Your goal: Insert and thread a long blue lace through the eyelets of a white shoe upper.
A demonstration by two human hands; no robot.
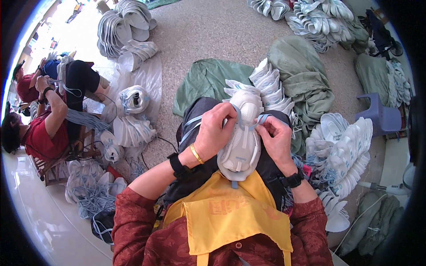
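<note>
A white shoe upper [239, 153] lies on my lap, over dark trousers and the top of a yellow apron [239, 221]. My left hand [215, 133] is at its left side, thumb and fingers pinched on a light blue shoelace [262, 118] that loops over the upper's lacing area. On the other side, my right hand [276, 138] pinches the same lace between thumb and index finger. One lace length trails left behind my left hand. The exact grip of the left fingertips is partly hidden.
Stacked white uppers [270, 84] stand just beyond my knees, beside green cloth sacks [297, 66]. More uppers [341, 150] pile up at right near a blue-grey plastic stool [379, 113]. At left, two people in red sit near bundled laces [95, 201] and uppers [133, 131].
</note>
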